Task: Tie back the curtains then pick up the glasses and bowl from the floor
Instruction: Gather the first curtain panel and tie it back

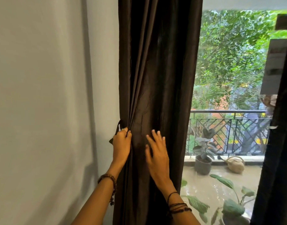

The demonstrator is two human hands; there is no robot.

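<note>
Where hands (121, 143) grip, curtain (157, 78) vertical.

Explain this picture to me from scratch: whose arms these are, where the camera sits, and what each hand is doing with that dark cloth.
There is no machine here. A person wears one camera on the head, looking forward and down, so both arms reach up from the bottom of the picture. The left hand has its fingers curled round the gathered edge of the dark brown curtain, next to a dark tie-back loop beside the pale wall. The right hand is open, fingers spread against the curtain's front; it grips nothing. Through the window lies a balcony with a railing, a potted plant and a watering can. No glasses or bowl show here.
</note>
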